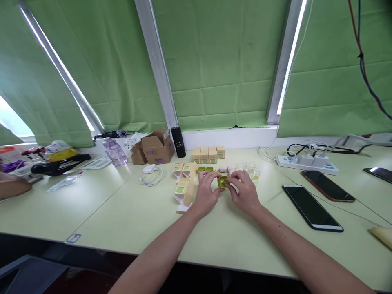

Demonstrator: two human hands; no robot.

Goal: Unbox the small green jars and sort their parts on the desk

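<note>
Left hand [208, 193], its fingers [217, 176] slightly parted, is gripping the left side of the olive case [223, 182] above the desk [147, 216]; right hand [245, 193] is pinching at its right side, fingers nearly together.

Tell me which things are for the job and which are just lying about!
Probably for the job:
Small square olive case, in the left hand and right hand
Small tan rectangular cardboard boxes

Probably just lying about:
Tall black cylindrical bottle
Long white plastic power strip
Flat black rectangular phones
</note>
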